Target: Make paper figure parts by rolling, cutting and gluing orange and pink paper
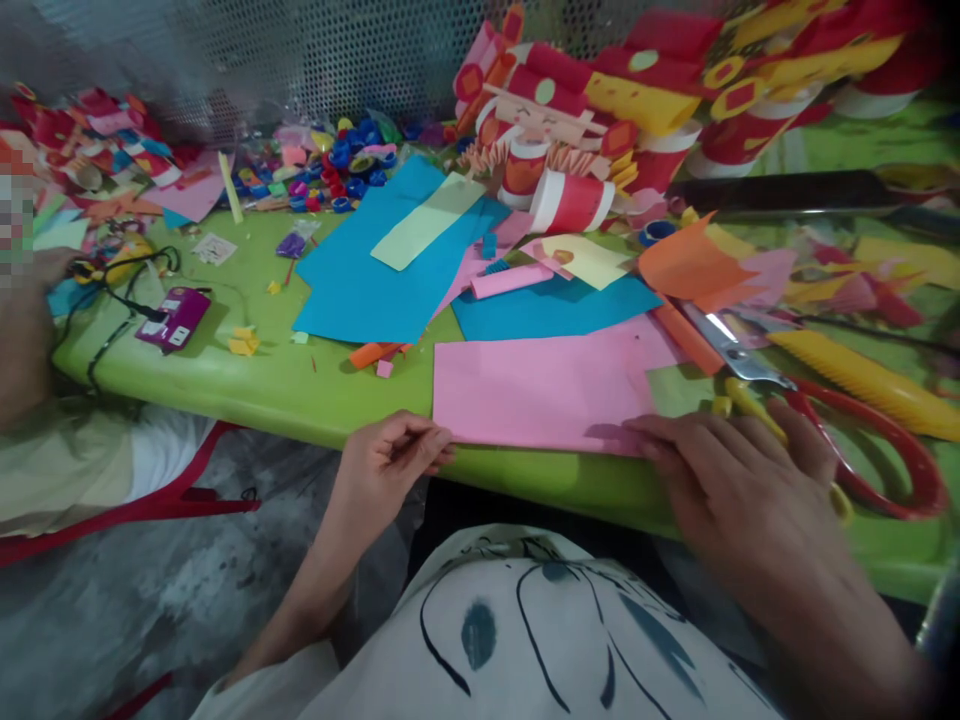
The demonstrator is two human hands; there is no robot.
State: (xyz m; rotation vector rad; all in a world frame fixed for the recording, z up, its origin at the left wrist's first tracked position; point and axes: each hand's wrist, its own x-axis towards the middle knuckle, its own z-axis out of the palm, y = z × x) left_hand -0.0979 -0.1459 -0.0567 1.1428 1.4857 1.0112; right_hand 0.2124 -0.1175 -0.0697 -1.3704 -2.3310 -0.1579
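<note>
A sheet of pink paper [536, 390] lies flat near the table's front edge, with a narrow strip turned up or creased along its near side. My left hand [397, 450] pinches its near left corner between thumb and fingers. At the near right corner, my right hand [720, 460] is closed on the same edge, fingers stretched along it and the thumb hidden. Just beyond and beside my right hand lie large scissors [862, 420] with red handles, blades partly apart. Blue paper sheets [382, 270] lie behind the pink one, with a pale yellow strip [427, 222] on top.
Finished-looking red and yellow paper figures [555, 100] stand along the back by a perforated metal panel. A red and white paper cup [571, 202] lies on its side. Colourful caps [352, 160] are heaped behind. At left are a purple box [174, 320] with a cable and another person's arm [30, 330].
</note>
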